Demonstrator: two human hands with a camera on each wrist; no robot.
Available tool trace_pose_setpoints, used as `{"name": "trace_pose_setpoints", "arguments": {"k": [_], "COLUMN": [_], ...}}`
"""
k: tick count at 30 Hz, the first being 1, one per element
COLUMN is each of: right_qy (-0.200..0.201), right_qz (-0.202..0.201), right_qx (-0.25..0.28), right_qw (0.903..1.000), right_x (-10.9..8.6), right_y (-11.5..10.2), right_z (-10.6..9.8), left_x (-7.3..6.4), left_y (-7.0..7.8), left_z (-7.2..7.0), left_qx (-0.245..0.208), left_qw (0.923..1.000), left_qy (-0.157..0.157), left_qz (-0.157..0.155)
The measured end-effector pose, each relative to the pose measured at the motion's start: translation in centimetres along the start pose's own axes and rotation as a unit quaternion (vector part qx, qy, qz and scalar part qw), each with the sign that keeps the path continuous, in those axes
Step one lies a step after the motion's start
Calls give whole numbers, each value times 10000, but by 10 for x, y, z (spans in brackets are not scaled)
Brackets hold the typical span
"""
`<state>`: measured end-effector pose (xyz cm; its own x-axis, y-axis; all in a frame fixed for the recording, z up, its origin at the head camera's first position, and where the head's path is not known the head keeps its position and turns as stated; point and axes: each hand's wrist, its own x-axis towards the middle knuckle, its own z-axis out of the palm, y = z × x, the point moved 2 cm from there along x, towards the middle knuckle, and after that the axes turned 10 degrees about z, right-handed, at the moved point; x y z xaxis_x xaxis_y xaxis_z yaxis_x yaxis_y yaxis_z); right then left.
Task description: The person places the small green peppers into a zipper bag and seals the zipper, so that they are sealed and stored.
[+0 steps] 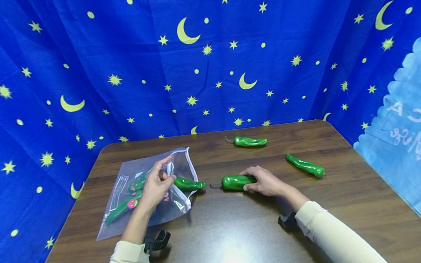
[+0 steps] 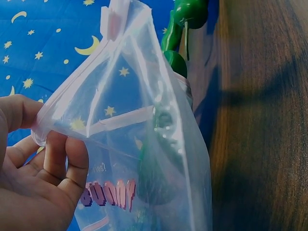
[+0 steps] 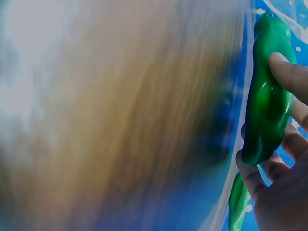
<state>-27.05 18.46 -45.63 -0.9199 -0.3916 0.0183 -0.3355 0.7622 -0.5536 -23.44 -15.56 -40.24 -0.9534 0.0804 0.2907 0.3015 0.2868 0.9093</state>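
My left hand pinches the upper edge of the mouth of a clear zip bag between thumb and fingers, lifting that edge. Inside the bag are green peppers, seen through the plastic, and one green pepper pokes out of the opening. My right hand grips another green pepper by its end, just right of the bag's mouth. The stem of this pepper points left toward the bag. In the right wrist view the thumb and fingers hold the pepper from both sides.
One green pepper lies near the far edge of the brown wooden table. A slimmer green pepper lies to the right of my right hand. Behind the table hangs a blue curtain with moons and stars.
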Motion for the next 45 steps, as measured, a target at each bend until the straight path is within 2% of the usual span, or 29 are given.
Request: {"name": "trace_pose_setpoints", "arguments": {"k": [6, 10, 12, 14, 18, 25, 33, 37, 45], "right_qy": [-164, -149, -123, -120, -119, -125, -122, -90, 14], "right_qz": [-348, -422, -408, -376, -342, -380, -141, -221, -397], "right_qx": [-35, -26, -29, -19, -20, 41, 285, 375, 441], "right_qw": [9993, 9990, 9991, 9992, 9993, 9992, 9994, 9990, 9982], "right_x": [0, 1, 1, 1, 0, -6, -9, -8, -6], "right_y": [-9, -13, -15, -17, -17, -12, -9, -10, -19], "right_z": [4, 6, 6, 6, 5, 4, 2, 3, 8], "left_x": [-1, -4, -5, -5, -2, -2, -4, -4, -4], "left_y": [1, 16, 18, 15, -1, 0, 1, 0, 3], "left_z": [-1, -1, -1, -1, -1, -1, -1, 0, 0], "left_qx": [-46, -24, -47, -5, -40, 9, 69, 73, -104], "left_qw": [9999, 9998, 9998, 9999, 10000, 9999, 9996, 9993, 9998], "left_qy": [-56, -100, -114, -106, 10, 104, 144, 161, 43], "left_qz": [-86, -151, -179, -123, 25, 113, 216, 325, 184]}}
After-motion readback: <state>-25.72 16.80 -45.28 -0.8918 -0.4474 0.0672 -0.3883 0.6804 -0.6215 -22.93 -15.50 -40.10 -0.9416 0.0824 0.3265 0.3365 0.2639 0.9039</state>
